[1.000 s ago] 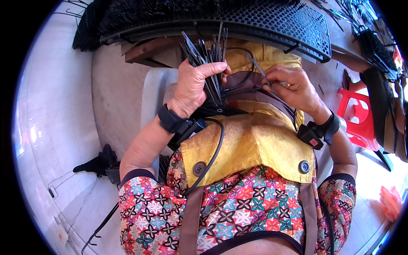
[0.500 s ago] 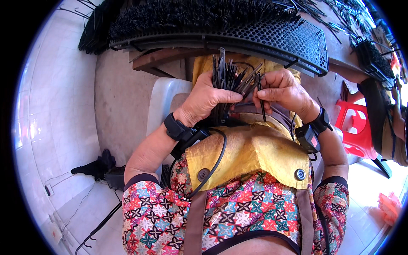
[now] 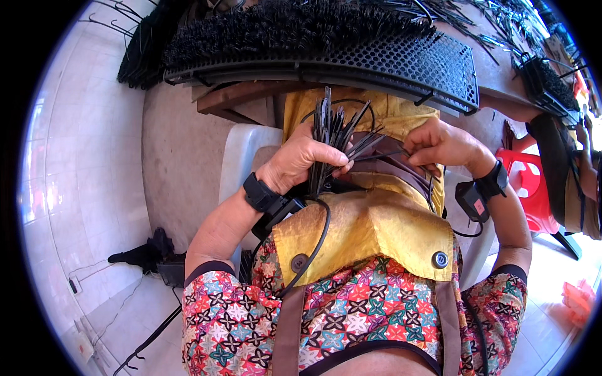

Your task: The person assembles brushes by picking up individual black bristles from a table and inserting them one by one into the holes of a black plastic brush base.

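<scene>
We've got the strips (image 3: 325, 128) in our L hand (image 3: 306, 156), fingers wrapped round the bunch, approx. upright above the apron (image 3: 370, 207) & just short of the tray (image 3: 439, 66). Our R hand (image 3: 446, 145) is off to the side, fingers pinched narrow, it seems on the end of one strip (image 3: 384, 154) reaching over from the bunch; exact grip's too small to tell. Main risk, we'd say: the strips fan out unevenly, esp. toward the R hand, so if the L fingers slacken, some could slip onto the apron. A hard tug might drag neighbours out too, b/c they cross. The cable (image 3: 328, 220) lies close by & could snag if we swing the L hand.
</scene>
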Motion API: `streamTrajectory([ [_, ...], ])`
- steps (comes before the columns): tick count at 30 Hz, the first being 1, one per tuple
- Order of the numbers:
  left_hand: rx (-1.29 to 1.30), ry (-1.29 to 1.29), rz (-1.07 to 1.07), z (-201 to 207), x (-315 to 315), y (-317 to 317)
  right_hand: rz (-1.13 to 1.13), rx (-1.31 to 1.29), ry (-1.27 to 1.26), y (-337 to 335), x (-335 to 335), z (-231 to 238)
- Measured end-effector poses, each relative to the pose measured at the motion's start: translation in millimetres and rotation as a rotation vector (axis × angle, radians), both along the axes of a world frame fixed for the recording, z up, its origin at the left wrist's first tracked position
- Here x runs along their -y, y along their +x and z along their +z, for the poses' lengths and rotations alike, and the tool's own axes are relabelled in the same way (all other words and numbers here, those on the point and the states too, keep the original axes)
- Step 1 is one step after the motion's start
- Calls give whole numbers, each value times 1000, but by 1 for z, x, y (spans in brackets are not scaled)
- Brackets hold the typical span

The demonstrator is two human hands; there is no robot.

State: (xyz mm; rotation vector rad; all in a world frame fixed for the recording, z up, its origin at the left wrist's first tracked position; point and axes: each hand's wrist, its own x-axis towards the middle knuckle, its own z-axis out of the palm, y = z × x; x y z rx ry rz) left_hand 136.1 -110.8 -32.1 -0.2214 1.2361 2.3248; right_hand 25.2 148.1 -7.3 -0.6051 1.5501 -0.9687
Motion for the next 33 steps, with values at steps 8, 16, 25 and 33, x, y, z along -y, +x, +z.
streamTrajectory([
  [8,-5,-40,167,-2,3,-3,-622,-301,-277,0,13,24],
  [16,-4,-13,379,-8,6,-3,-999,-908,-770,-31,88,14],
  [25,12,-82,424,1,3,-1,-912,-1303,-689,-54,115,-9],
  [33,41,-49,407,-4,5,-2,-388,-1801,-519,-63,121,-4],
])
